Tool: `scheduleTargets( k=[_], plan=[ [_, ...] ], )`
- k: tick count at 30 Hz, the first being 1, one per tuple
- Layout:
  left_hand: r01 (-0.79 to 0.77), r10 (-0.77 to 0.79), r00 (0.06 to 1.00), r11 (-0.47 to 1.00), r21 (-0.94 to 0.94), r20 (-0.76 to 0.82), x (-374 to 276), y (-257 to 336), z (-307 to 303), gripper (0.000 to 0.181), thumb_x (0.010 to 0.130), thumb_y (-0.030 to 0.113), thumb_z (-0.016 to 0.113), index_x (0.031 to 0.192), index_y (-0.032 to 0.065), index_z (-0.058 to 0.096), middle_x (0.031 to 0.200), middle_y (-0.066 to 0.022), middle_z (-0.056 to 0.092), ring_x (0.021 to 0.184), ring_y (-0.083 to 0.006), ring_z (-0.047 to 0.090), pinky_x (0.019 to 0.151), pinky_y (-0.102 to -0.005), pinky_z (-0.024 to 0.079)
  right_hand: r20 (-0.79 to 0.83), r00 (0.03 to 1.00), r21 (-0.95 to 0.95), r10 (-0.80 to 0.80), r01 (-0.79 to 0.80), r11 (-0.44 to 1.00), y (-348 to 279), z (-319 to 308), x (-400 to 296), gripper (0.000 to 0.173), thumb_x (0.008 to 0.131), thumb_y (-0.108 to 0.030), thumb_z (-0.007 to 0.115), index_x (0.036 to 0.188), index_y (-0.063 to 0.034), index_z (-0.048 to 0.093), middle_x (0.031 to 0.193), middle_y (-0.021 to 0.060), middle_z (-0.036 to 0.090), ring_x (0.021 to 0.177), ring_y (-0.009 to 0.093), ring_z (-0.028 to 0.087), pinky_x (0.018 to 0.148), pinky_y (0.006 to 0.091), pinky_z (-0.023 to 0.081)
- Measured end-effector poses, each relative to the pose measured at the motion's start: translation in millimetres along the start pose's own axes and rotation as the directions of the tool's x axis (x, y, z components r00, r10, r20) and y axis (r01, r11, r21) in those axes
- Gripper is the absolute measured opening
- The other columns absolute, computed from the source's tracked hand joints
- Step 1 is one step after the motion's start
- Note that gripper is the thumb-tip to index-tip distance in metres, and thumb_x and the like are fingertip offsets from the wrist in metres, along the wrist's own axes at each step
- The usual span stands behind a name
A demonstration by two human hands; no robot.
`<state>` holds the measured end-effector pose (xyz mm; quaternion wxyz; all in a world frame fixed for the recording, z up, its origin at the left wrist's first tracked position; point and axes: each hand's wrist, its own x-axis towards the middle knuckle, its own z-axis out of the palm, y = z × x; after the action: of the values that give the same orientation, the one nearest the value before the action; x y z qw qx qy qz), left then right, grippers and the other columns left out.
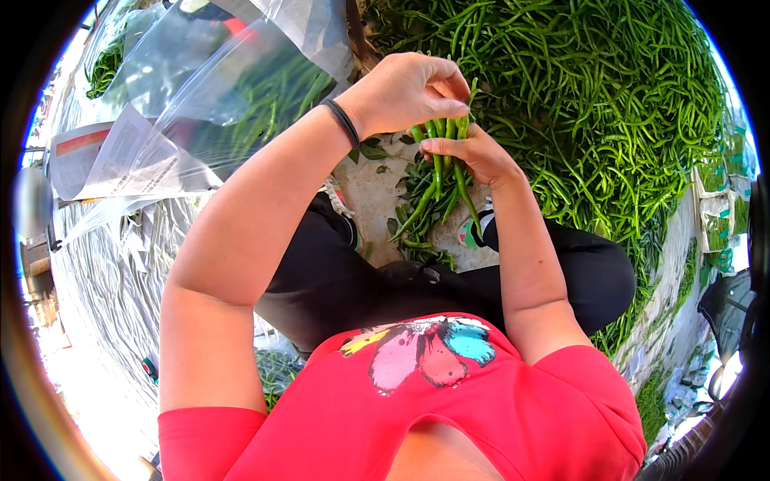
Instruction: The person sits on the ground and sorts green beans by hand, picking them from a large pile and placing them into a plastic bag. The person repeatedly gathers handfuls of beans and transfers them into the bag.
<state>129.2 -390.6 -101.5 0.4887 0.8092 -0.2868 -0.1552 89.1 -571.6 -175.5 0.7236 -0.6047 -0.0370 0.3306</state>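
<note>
A small bunch of long green chili peppers point(442, 162) is in my right hand point(481, 153), the thumb laid across the front and the tips hanging down. Just above it, my left hand point(415, 90) bends over the stem ends. Its thumb and forefinger pinch at the top of one pepper point(473, 90); the other left fingers are partly hidden. Beyond my right hand spreads a large heap of loose green chili peppers point(601, 108). Below the bunch, leaves and a few peppers point(421, 210) lie on the ground between my feet.
Clear plastic sheeting point(198, 78) covers more peppers at the upper left. Printed paper point(129, 159) lies by it. Crinkled pale sheeting point(108, 288) spreads along the left. My bent legs point(565, 270) frame the ground point(373, 222). Bagged peppers point(716, 207) stand at the far right.
</note>
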Motion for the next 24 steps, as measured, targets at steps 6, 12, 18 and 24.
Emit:
scheduleTargets(
  k=[6,12,18,24],
  plan=[
    [0.034,-0.034,0.999,0.999,0.008,-0.025,3,-1,0,0.017,0.088,0.017,0.063,0.093,0.0008,0.061,0.081,-0.0039,0.066,0.079,-0.0116,0.066,0.071,-0.0255,0.051,-0.010,0.998,0.037,0.061,-0.060,0.998,8,3,3,0.041,0.076,-0.015,0.073,0.112,-0.0022,0.058,0.100,0.0049,0.062,0.084,0.014,0.060,0.076,0.0287,0.048],
    [-0.078,0.091,0.846,0.996,0.047,-0.526,9,-46,-51,0.020,0.092,0.023,0.059,0.088,0.0033,0.060,0.077,-0.0004,0.061,0.072,-0.0093,0.063,0.065,-0.0231,0.049,-0.154,0.988,-0.104,-0.017,0.001,0.995,-4,-9,-6,0.058,0.066,-0.030,0.079,0.112,0.0005,0.060,0.089,0.0089,0.067,0.078,0.016,0.062,0.076,0.0290,0.049],
    [0.342,-0.154,0.896,0.836,0.429,-0.416,-9,-49,-62,0.032,0.088,0.035,0.059,0.083,0.0039,0.061,0.070,-0.0056,0.064,0.068,-0.0219,0.063,0.064,-0.0365,0.049,-0.103,0.926,-0.021,-0.362,0.362,0.932,-53,-44,-20,0.049,0.081,-0.023,0.066,0.118,0.0063,0.054,0.088,0.0070,0.062,0.079,0.014,0.059,0.073,0.0276,0.048],
    [0.260,-0.237,0.965,0.833,-0.488,0.109,-3,27,-29,0.036,0.087,0.043,0.062,0.092,0.0074,0.060,0.068,0.0002,0.059,0.062,-0.0102,0.058,0.047,-0.0264,0.046,0.305,0.930,0.002,-0.207,0.216,0.976,-91,-11,19,0.033,0.074,-0.012,0.069,0.103,0.0024,0.060,0.085,0.0122,0.064,0.075,0.022,0.063,0.064,0.0292,0.051]
  ],
)
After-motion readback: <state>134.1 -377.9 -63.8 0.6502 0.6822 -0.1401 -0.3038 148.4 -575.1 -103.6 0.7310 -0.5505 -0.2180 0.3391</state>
